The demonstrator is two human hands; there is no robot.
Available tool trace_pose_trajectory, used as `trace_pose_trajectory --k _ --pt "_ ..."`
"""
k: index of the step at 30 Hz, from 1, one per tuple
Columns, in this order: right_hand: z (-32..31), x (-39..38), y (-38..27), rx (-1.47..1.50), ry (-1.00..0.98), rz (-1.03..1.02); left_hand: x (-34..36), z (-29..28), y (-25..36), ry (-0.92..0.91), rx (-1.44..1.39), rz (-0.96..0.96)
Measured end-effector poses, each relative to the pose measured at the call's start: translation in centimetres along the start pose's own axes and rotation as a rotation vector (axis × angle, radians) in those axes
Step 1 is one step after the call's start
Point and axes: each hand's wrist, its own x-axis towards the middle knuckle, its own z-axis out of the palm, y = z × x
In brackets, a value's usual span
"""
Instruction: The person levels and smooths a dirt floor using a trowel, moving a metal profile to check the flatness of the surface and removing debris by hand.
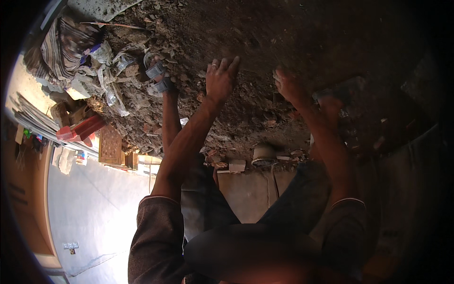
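Bent low over dark, rubble-strewn earth, left hand spread open and flat on the dirt, right hand pressed into the rubble beside it with grip impossible to tell, sandalled foot nearby, plastic scraps, striped cloth, pale concrete floor leftward.

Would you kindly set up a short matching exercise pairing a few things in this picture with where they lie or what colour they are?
Things:
1. left hand
2. right hand
3. sandal
4. striped cloth

Descriptions:
A. grey straps, on a foot left of the left forearm
B. bundled at the upper left
C. fingers spread on the rubble, ring on one finger
D. reaching into the dark soil at centre right

Pairs: 1-C, 2-D, 3-A, 4-B
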Motion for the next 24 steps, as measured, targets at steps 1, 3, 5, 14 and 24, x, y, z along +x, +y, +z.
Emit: trace_pose_trajectory --k 1,3,5,14,24 --pt "-1.4 1.9 0.0 0.011 -0.003 0.014 0.7 0.9 -0.2 -0.006 0.013 -0.005" --pt "-0.7 2.0 0.0 -0.026 -0.069 0.033 0.6 4.5 -1.2 -0.018 0.033 -0.003" --pt "4.4 -1.3 0.6 -0.121 -0.186 0.043 -5.1 9.2 -1.1 -0.202 0.056 0.060" --pt "3.5 -9.3 7.3 -0.059 -0.148 -0.031 -7.0 4.8 7.7 -0.323 -0.067 0.052" --pt "-13.9 1.8 17.1 -0.176 0.542 -0.162 18.2 -1.2 14.0 0.130 0.349 0.346"
